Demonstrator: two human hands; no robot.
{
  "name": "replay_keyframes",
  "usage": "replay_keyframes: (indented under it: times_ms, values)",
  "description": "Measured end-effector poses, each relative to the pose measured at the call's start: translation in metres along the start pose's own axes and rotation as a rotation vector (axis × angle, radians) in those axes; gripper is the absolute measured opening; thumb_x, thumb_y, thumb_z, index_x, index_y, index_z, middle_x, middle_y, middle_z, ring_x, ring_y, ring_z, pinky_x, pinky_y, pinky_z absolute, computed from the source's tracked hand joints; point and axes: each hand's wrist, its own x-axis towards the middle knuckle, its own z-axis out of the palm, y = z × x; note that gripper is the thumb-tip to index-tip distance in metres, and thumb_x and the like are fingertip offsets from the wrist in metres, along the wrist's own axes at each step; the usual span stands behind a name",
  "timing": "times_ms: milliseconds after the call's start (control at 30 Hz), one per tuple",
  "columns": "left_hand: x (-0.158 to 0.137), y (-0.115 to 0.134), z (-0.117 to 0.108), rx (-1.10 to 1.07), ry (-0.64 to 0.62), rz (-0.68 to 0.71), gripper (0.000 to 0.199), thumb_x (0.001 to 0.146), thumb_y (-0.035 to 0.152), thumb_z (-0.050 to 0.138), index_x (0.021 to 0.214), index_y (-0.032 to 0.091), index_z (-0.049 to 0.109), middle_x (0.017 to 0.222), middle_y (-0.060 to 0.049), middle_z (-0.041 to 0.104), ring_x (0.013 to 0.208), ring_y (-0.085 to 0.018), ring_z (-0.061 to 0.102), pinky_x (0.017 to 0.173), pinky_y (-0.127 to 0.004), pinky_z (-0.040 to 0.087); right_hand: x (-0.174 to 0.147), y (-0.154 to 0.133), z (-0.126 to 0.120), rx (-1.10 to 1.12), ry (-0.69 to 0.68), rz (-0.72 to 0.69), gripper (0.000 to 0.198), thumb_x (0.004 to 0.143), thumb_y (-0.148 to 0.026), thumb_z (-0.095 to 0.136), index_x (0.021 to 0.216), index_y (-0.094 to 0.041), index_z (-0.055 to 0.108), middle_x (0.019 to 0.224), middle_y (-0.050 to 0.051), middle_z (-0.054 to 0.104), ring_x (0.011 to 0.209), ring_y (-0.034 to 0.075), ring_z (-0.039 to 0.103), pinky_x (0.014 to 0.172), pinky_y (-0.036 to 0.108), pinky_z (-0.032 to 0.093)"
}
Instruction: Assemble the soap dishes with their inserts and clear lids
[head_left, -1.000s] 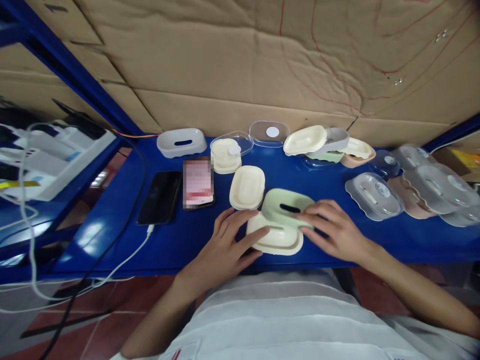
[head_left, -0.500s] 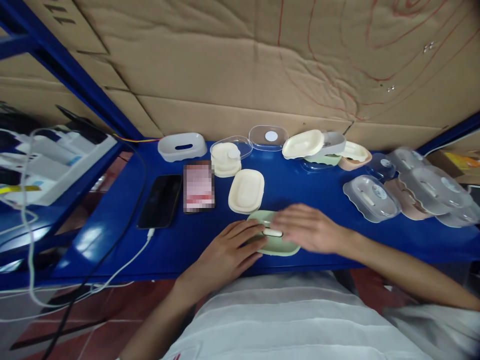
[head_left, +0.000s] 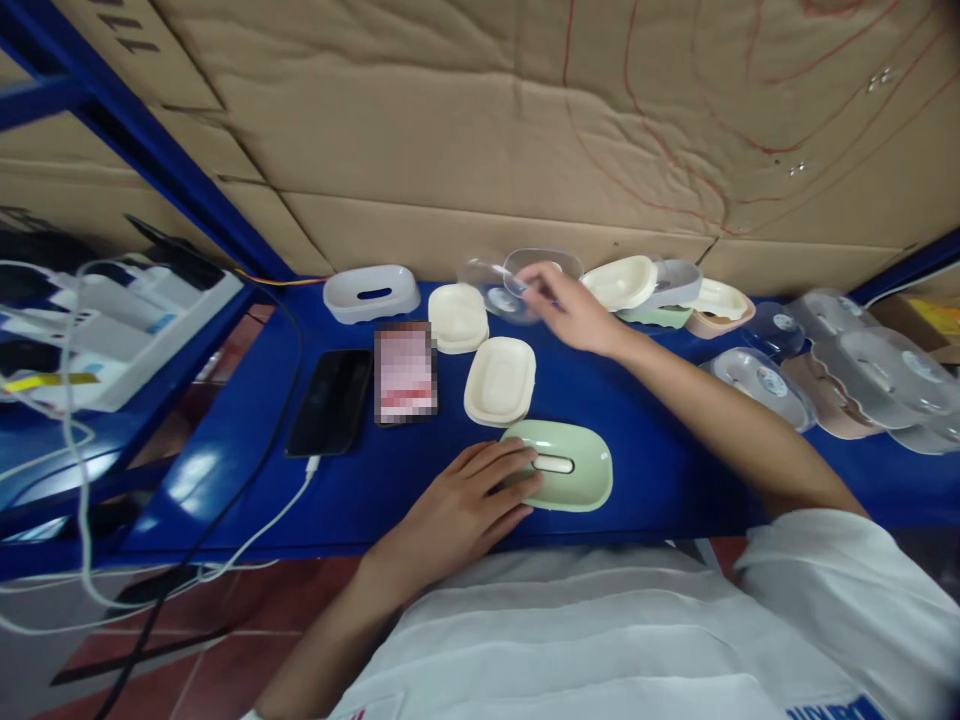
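Observation:
My left hand [head_left: 466,497] lies over the left end of a pale green soap dish [head_left: 581,480] at the table's front edge, its fingers hooked over the rim and its thumb hidden. A cream bar-shaped insert [head_left: 553,464] fills the slot in the dish's floor. Farther back, my right hand [head_left: 566,308] pinches the edge of a clear plastic lid [head_left: 484,278], which is tilted and blurred by motion. Just behind those fingers another clear lid [head_left: 555,262] rests near the cardboard. Two cream dish pieces, one farther back [head_left: 457,318] and one nearer [head_left: 500,380], sit left of my right hand.
A grey soap dish base [head_left: 397,300], a dark phone on a white cable [head_left: 330,405] and a second phone with a blurred screen [head_left: 405,375] are on the left. Cream, grey and peach dishes [head_left: 716,305] and lidded dishes [head_left: 900,370] stand right. Cardboard [head_left: 420,130] walls the back.
My right hand has left the green dish, reached back and taken the clear lid off the farther cream piece, moving it right. My left hand stays at the dish.

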Motion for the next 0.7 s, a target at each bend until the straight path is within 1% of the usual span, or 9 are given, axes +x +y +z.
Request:
replay_keyframes:
  times_ms: [133,200,233,300,367,433,500,600,700]
  values:
    - [-0.001,-0.001,0.002,0.011,0.007,0.009,0.026,0.109,0.024,0.063,0.135,0.02,0.068,0.145,-0.009,0.07,0.145,-0.028,0.06,0.117,-0.05,0.057,-0.079,0.007,-0.041,0.176,0.057,0.391,0.05,0.109,-0.063,0.044,0.139,-0.026,0.06,0.091,0.001,0.063,0.068,0.016,0.058,0.068,0.033,0.054]
    - [-0.001,-0.001,0.002,0.011,0.01,0.012,0.026,0.109,0.024,0.063,0.135,0.02,0.068,0.145,-0.009,0.07,0.145,-0.028,0.06,0.117,-0.05,0.057,-0.117,0.01,-0.048,0.095,0.067,0.512,0.056,0.106,-0.067,0.046,0.14,-0.025,0.062,0.105,0.006,0.068,0.078,0.02,0.065,0.074,0.039,0.059]
    - [-0.001,-0.001,0.002,0.012,0.01,0.011,0.026,0.109,0.024,0.063,0.135,0.02,0.068,0.145,-0.009,0.07,0.146,-0.028,0.059,0.117,-0.05,0.057,-0.133,0.01,-0.049,0.023,0.097,0.516,0.059,0.106,-0.068,0.046,0.142,-0.024,0.061,0.118,0.011,0.069,0.093,0.024,0.069,0.084,0.044,0.061]
    - [-0.001,-0.001,0.003,0.017,0.007,0.003,0.026,0.109,0.024,0.064,0.135,0.021,0.068,0.145,-0.009,0.07,0.146,-0.028,0.059,0.117,-0.049,0.057,-0.158,0.005,-0.046,-0.144,0.147,0.458,0.063,0.107,-0.067,0.043,0.15,-0.023,0.058,0.146,0.018,0.061,0.132,0.032,0.063,0.111,0.055,0.054]
    - [0.0,0.0,0.003,0.026,0.015,-0.002,0.027,0.109,0.025,0.064,0.135,0.021,0.068,0.145,-0.009,0.07,0.145,-0.027,0.06,0.117,-0.048,0.057,-0.173,-0.004,-0.043,-0.289,0.07,0.375,0.066,0.108,-0.067,0.043,0.159,-0.025,0.05,0.164,0.018,0.049,0.155,0.036,0.045,0.125,0.062,0.04]
    - [0.0,0.0,0.002,0.034,0.029,-0.003,0.026,0.109,0.024,0.064,0.134,0.02,0.068,0.143,-0.01,0.071,0.144,-0.027,0.061,0.116,-0.047,0.057,-0.18,-0.014,-0.043,-0.403,-0.118,0.289,0.07,0.106,-0.068,0.051,0.165,-0.03,0.044,0.171,0.016,0.043,0.16,0.038,0.039,0.126,0.066,0.037]
    - [0.0,0.0,0.002,0.036,0.037,-0.003,0.026,0.108,0.024,0.065,0.134,0.02,0.067,0.142,-0.011,0.071,0.142,-0.027,0.062,0.116,-0.047,0.058,-0.181,-0.022,-0.043,-0.487,-0.258,0.206,0.074,0.104,-0.067,0.056,0.167,-0.032,0.042,0.173,0.015,0.042,0.159,0.041,0.041,0.124,0.066,0.04]
    - [0.0,0.002,0.0,0.034,0.039,-0.014,0.034,0.108,0.027,0.065,0.142,0.02,0.063,0.147,-0.014,0.066,0.141,-0.029,0.062,0.111,-0.049,0.06,-0.178,-0.036,-0.04,-0.535,-0.231,0.128,0.067,0.108,-0.061,0.053,0.166,-0.028,0.045,0.171,0.017,0.046,0.157,0.041,0.045,0.119,0.065,0.046]
    - [0.0,0.004,-0.002,0.038,0.081,-0.056,0.045,0.107,0.026,0.066,0.15,0.021,0.056,0.158,-0.02,0.052,0.145,-0.033,0.057,0.11,-0.051,0.061,-0.177,-0.056,-0.027,-0.43,-0.169,0.031,0.061,0.109,-0.059,0.053,0.162,-0.029,0.051,0.164,0.014,0.056,0.149,0.034,0.056,0.115,0.057,0.052]
